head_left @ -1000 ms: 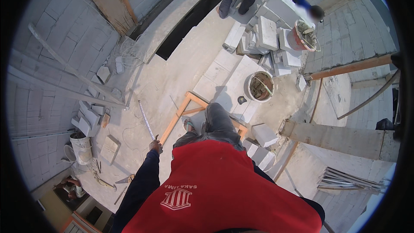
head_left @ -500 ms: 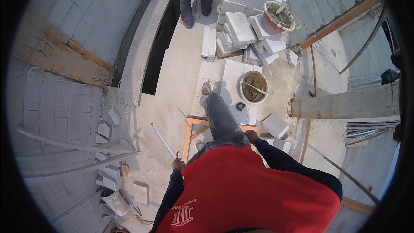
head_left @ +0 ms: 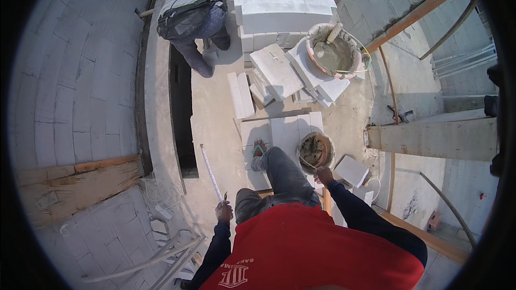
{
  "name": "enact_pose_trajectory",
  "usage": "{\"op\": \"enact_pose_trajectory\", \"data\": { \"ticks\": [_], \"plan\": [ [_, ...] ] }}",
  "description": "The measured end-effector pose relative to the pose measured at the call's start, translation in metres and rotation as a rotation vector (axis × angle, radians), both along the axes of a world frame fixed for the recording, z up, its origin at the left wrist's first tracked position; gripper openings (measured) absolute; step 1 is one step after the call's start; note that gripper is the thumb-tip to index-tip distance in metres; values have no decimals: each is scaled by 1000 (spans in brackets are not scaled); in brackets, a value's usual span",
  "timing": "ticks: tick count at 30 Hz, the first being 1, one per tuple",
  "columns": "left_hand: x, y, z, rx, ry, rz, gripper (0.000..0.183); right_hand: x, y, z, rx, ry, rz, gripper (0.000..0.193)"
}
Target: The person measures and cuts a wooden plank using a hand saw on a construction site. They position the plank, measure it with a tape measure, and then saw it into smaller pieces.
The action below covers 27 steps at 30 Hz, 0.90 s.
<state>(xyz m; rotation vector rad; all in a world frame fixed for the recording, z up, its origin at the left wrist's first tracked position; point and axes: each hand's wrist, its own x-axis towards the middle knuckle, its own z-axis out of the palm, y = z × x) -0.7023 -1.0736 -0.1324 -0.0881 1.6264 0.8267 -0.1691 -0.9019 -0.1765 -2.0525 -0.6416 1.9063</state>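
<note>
My left hand (head_left: 224,212) is closed on a tape measure, whose white blade (head_left: 210,172) sticks out forward over the concrete floor. A small dark piece pokes up from the fingers; its kind is unclear. My right hand (head_left: 323,176) is curled at the near rim of a bucket of mortar (head_left: 317,145). A thin light rod or handle runs across that bucket toward my fingers, but I cannot see whether they grip it. The bucket stands by pale blocks laid flat (head_left: 285,129). My sandalled foot (head_left: 259,147) is on those blocks.
Ahead lies a heap of white blocks (head_left: 277,70) with a larger mortar tub (head_left: 334,51) on top. A co-worker (head_left: 196,13) bends beside a long dark floor opening (head_left: 181,113) at left. A beam (head_left: 430,138) juts in from the right. Loose poles (head_left: 156,263) lie lower left.
The view has shifted forward, and the block heap and co-worker appear nearer. My right hand has gone from beside my thigh to the bucket's near rim. My left hand still holds the tape measure.
</note>
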Motion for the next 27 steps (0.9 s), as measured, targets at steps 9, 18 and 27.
{"op": "enact_pose_trajectory", "data": {
  "ticks": [9, 18, 27],
  "plan": [
    [-5, 290, 121, 327, 269, -174, 26, -65, 80, 87, 163, 1, -156, 18],
    [8, 425, 170, 350, 565, -507, 29, -50, 38, 46, 41, -57, -358, 19],
    [47, 638, 161, 701, 818, -725, 33, -162, 240, 100, 543, -146, -283, 26]
  ]
}}
